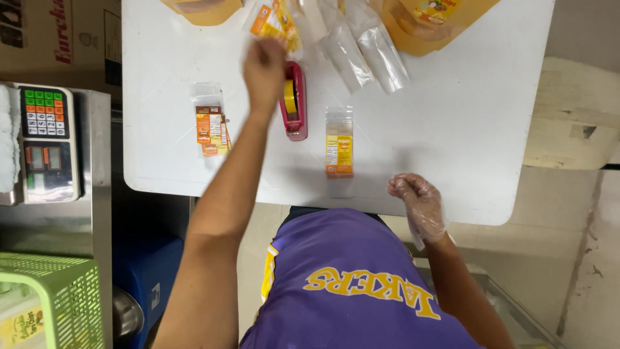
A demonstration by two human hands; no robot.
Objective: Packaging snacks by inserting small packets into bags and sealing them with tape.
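Fingers of the left hand (pixel 263 68) are curled shut on the lower edge of a small clear packet with an orange label (pixel 276 22), arm stretched far across the white table (pixel 452 129); the grip at the rim looks meant to lift one packet free of the loose heap at the far edge. Just right of that hand, almost touching the wrist, stands a red tape dispenser with a yellow roll (pixel 294 100), close enough that the forearm could brush it. The right hand (pixel 418 201), in a thin clear plastic glove, hovers at the near table edge, fingers loosely bent and holding nothing, well apart from the packets. Two labelled packets lie flat on the table: one (pixel 210 126) left of the forearm, another (pixel 339 143) right of the dispenser. Empty clear bags (pixel 361 45) and orange pouches (pixel 426 19) lie along the far edge. Off to the left sit a weighing scale with a keypad (pixel 45 139) and a green plastic basket (pixel 61 297).
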